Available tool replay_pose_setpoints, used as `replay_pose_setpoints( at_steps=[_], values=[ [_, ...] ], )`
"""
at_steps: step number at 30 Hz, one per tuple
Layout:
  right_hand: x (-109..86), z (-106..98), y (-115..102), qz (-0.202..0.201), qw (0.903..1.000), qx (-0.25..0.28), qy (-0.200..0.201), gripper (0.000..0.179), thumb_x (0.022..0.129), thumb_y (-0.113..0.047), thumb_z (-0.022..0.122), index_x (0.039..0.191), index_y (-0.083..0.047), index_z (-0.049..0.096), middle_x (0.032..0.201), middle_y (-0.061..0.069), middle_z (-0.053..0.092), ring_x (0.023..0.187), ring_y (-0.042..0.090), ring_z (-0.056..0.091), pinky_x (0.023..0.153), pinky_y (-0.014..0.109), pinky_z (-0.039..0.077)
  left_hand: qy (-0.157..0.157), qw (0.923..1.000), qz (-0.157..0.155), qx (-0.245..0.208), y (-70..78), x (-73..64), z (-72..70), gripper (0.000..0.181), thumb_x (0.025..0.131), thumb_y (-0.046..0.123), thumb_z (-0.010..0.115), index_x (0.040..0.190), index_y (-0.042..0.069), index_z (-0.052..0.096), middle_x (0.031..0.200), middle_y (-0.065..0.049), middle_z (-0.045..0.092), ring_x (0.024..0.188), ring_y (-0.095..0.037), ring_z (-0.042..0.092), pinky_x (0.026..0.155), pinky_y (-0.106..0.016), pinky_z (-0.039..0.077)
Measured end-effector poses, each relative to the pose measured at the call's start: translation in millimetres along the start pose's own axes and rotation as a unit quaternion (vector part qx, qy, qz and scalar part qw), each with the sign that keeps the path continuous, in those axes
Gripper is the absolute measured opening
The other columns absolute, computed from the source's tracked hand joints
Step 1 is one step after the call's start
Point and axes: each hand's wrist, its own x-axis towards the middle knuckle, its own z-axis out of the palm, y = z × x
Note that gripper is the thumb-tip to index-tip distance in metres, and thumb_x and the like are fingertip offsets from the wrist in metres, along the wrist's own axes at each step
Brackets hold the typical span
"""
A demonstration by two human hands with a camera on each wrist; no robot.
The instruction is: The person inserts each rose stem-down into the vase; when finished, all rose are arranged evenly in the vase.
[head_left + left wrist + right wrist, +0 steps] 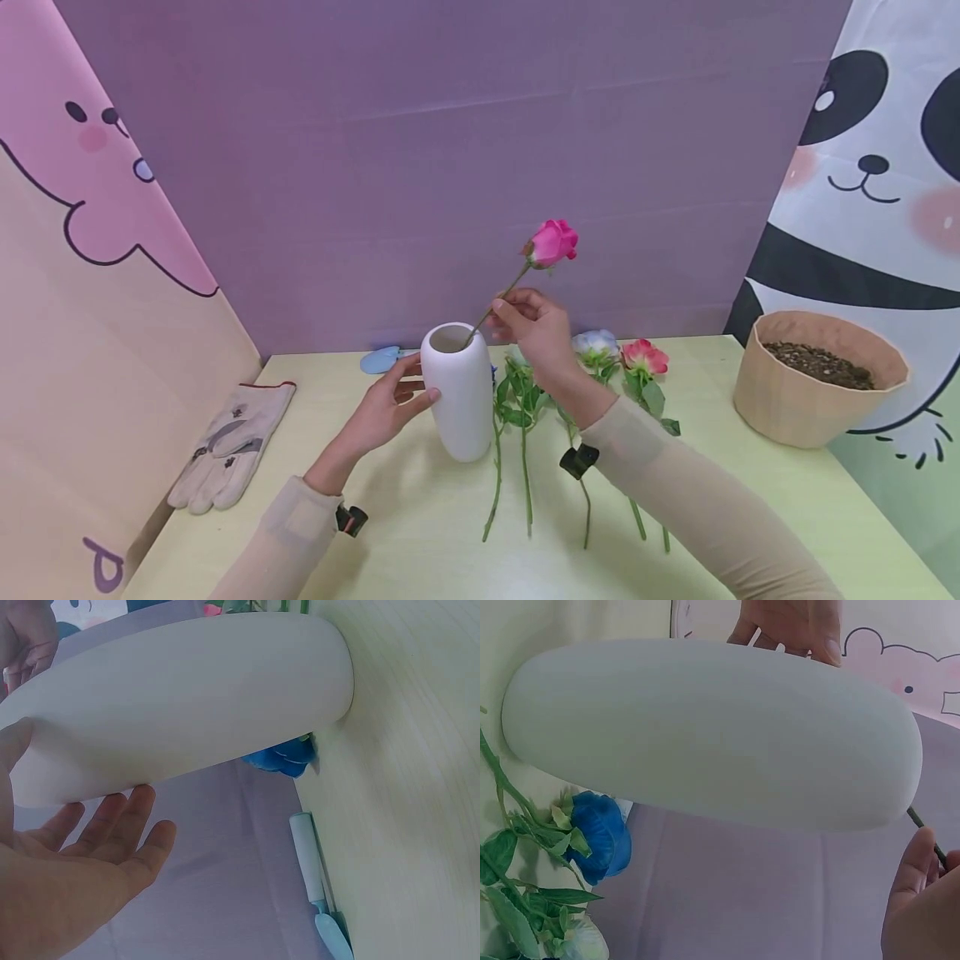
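Note:
A tall white vase (463, 408) stands on the table, tilted slightly in the head view. My left hand (386, 406) holds its left side near the top, thumb in front and fingers behind. Above and right of the mouth, my right hand (542, 335) pinches the stem of a pink rose (553, 243). The stem's lower end reaches inside the vase's rim, and the bloom points up and right. In the right wrist view the stem (922, 825) runs from behind the vase's top to the right thumb and fingers.
Right of the vase lie several stemmed flowers, among them a red one (645, 357), a pale blue one (596, 343) and a blue rose (601, 836). A small blue trowel (381, 359) lies behind the left hand. Gloves (232, 446) lie left; a soil-filled planter (780, 400) stands right.

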Motion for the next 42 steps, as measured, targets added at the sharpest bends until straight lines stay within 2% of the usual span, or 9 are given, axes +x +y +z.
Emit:
replay_pose_setpoints(
  at_steps=[6, 14, 23, 31, 37, 42],
  values=[
    [-2.4, 3.3, -0.9, 0.022, 0.9997, -0.01, -0.004, 0.024, 0.096, -0.022, 0.069, 0.112, -0.005, 0.064, 0.091, -0.008, 0.071, 0.077, 0.009, 0.069, 0.067, 0.025, 0.06, -0.002, 1.0, -0.002, -0.002, -0.6, 0.4, 0.7, 0.071, 0.093, 0.042, 0.07, 0.152, 0.022, 0.036, 0.145, -0.011, 0.052, 0.133, -0.04, 0.054, 0.112, -0.055, 0.044],
    [-3.6, 5.6, 5.1, 0.039, 0.9982, -0.043, -0.016, 0.016, 0.096, -0.023, 0.069, 0.105, -0.011, 0.064, 0.089, -0.01, 0.07, 0.072, 0.009, 0.064, 0.056, 0.022, 0.049, 0.0, 1.0, -0.001, 0.0, 0.7, -2.0, 1.4, 0.071, 0.093, 0.042, 0.07, 0.152, 0.023, 0.036, 0.145, -0.011, 0.052, 0.132, -0.039, 0.054, 0.11, -0.053, 0.046],
    [-2.5, 9.4, 10.1, 0.046, 0.9967, -0.058, -0.035, 0.017, 0.096, -0.022, 0.068, 0.107, -0.009, 0.066, 0.09, -0.006, 0.067, 0.072, 0.012, 0.06, 0.055, 0.025, 0.045, 0.001, 1.0, -0.006, 0.002, 2.3, -2.5, 1.3, 0.071, 0.093, 0.043, 0.07, 0.152, 0.023, 0.036, 0.145, -0.011, 0.052, 0.131, -0.037, 0.056, 0.109, -0.052, 0.048],
    [-1.4, 11.2, 12.7, 0.065, 0.992, -0.098, -0.046, 0.021, 0.096, -0.026, 0.068, 0.111, -0.01, 0.069, 0.09, 0.0, 0.063, 0.072, 0.015, 0.057, 0.054, 0.022, 0.045, 0.004, 0.9999, -0.012, 0.005, 3.8, -3.2, 1.4, 0.071, 0.093, 0.044, 0.069, 0.152, 0.023, 0.037, 0.145, -0.01, 0.053, 0.131, -0.035, 0.056, 0.109, -0.051, 0.048],
    [-2.5, 12.6, 13.0, 0.083, 0.9885, -0.114, -0.054, 0.023, 0.096, -0.028, 0.068, 0.112, -0.011, 0.071, 0.091, 0.0, 0.062, 0.077, 0.021, 0.056, 0.056, 0.022, 0.043, 0.002, 0.9999, -0.011, 0.004, 3.2, -3.2, 1.3, 0.071, 0.093, 0.043, 0.069, 0.152, 0.022, 0.036, 0.145, -0.011, 0.053, 0.131, -0.036, 0.056, 0.11, -0.052, 0.047],
    [-2.3, 11.9, 13.3, 0.089, 0.9857, -0.131, -0.059, 0.023, 0.096, -0.029, 0.069, 0.11, -0.013, 0.073, 0.089, -0.001, 0.063, 0.077, 0.02, 0.055, 0.055, 0.023, 0.041, 0.002, 0.9999, -0.012, 0.003, 3.0, -2.9, 1.0, 0.071, 0.093, 0.043, 0.069, 0.153, 0.021, 0.036, 0.145, -0.012, 0.052, 0.132, -0.037, 0.056, 0.11, -0.053, 0.047]
  ],
)
